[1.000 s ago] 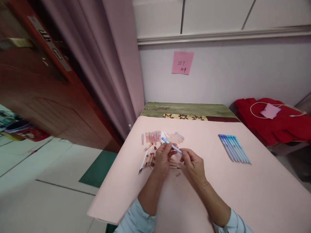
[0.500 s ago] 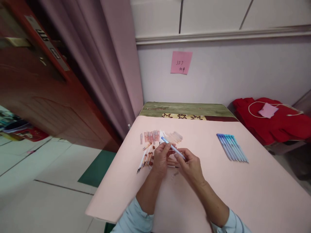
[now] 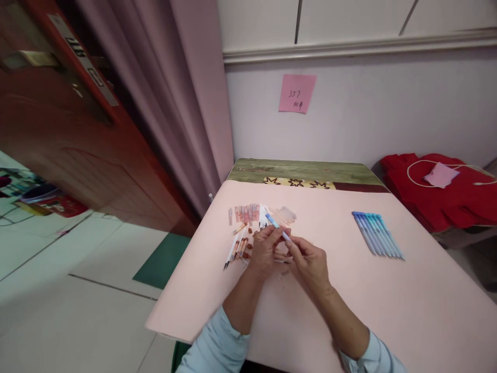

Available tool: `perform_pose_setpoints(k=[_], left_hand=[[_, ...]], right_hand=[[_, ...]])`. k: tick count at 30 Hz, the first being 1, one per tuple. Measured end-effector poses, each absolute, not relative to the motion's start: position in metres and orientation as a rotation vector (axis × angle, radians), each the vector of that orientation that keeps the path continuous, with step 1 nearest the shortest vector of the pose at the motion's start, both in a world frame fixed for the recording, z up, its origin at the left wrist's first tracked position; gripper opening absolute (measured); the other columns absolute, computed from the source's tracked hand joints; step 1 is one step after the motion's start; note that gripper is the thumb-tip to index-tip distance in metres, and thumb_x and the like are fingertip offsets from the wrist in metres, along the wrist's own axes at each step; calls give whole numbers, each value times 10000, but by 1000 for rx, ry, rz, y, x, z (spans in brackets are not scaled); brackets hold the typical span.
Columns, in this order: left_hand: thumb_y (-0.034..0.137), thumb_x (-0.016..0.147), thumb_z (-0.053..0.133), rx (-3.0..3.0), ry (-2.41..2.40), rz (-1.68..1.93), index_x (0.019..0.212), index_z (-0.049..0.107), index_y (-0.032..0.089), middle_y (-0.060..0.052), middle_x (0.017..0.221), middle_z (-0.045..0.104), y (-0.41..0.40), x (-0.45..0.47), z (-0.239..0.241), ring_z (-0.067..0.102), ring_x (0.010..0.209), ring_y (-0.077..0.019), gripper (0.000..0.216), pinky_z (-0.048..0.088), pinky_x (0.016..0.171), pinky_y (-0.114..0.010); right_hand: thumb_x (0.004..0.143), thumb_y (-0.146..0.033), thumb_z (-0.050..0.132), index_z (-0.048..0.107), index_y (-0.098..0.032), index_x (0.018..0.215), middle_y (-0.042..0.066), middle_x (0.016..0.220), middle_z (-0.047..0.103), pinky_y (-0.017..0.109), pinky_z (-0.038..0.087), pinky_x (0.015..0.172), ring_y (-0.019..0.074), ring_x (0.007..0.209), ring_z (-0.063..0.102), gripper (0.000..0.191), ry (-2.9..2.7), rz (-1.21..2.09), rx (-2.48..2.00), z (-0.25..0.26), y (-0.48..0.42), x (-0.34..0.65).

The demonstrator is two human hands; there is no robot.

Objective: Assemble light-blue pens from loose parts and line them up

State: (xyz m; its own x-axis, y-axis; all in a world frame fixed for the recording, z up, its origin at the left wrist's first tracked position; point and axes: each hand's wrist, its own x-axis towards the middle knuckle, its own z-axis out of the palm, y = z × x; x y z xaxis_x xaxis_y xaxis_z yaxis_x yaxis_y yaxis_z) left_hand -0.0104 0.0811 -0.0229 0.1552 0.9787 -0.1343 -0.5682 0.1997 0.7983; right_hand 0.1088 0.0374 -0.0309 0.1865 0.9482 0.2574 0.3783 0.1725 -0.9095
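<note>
Between my two hands is a pen with a blue end and a pale lilac barrel, tilted with the blue end up and to the left. My left hand pinches its middle. The fingers of my right hand close around its lower end, hiding the tip. Beneath and left of my hands lie orange-brown pen parts, white refills with dark tips and small brown caps. Farther back are pinkish clear tubes and a heap of pale, translucent parts.
On the right of the pink-covered table lies a neat row of blue and turquoise pens. Beyond the table's right side is a red cloth with a cable and pink notes. A wooden door and a curtain stand at left.
My hands stay on the pen, and my right hand now covers more of its lower end. The whole view has shifted slightly, so the table appears a little farther right and higher.
</note>
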Motion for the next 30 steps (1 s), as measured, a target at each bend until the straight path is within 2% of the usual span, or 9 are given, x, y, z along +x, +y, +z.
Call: perform_pose_setpoints(k=[3,6,11,15,18,20,24,27,30], left_hand=[[345,712,769,730,710,1242,787,746,125,-45,704,673,80,-13,-21,582,629,-106,234,478,637,-223],[356,744,742,755,645,1220,809,744,116,-55,706,669,77,-16,-16,559,605,-104,249,447,581,-219],[407,716,760,719,652,1143,800,719,122,-46,678,647,76,-16,-13,540,518,-103,300,431,503,-229],[409,693,773,722,769,1192,770,715,133,-35,660,652,78,-14,-18,570,530,-107,293,456,528,-227],[410,671,785,755,836,1200,772,716,133,-39,705,679,78,-14,-23,591,568,-113,303,460,537,-220],[412,664,790,786,853,1187,780,710,135,-28,692,674,78,-12,-26,582,561,-110,311,448,522,-213],[406,666,787,843,916,1196,763,695,136,-12,656,654,82,-6,-24,578,569,-110,301,443,538,-212],[370,657,804,820,996,1328,837,709,144,-42,782,692,78,-12,0,620,665,-128,305,479,634,-235],[388,749,746,775,936,1555,900,706,174,-58,895,689,55,-36,39,618,720,-135,266,505,721,-273]], right_hand=[[866,-521,573,716,-185,845,-3,568,590,239,422,512,124,510,497,366,-1272,1049,-1219,-29,38,109],[832,-573,587,680,-162,774,-20,482,508,231,372,445,108,445,426,425,-1116,1349,-1103,-27,40,108],[828,-586,586,665,-158,782,-36,455,480,226,371,418,89,397,374,438,-1010,1568,-1047,-28,41,108],[823,-536,633,665,-162,801,13,614,615,243,467,528,119,532,536,376,-1076,1399,-1049,-31,41,107],[784,-520,682,675,-170,923,42,757,684,277,518,604,157,642,613,376,-1151,1159,-1176,-33,41,106],[772,-530,681,680,-171,958,41,755,691,271,517,587,162,637,617,404,-1191,992,-1270,-35,41,106],[798,-530,638,703,-173,904,17,661,666,230,469,527,140,570,579,379,-1253,799,-1353,-35,42,107],[806,-508,634,707,-171,873,5,632,649,221,436,517,128,542,545,351,-1248,785,-1378,-30,43,109],[796,-487,650,710,-165,851,20,697,673,230,438,562,138,597,561,331,-1175,749,-1393,-24,45,113]])
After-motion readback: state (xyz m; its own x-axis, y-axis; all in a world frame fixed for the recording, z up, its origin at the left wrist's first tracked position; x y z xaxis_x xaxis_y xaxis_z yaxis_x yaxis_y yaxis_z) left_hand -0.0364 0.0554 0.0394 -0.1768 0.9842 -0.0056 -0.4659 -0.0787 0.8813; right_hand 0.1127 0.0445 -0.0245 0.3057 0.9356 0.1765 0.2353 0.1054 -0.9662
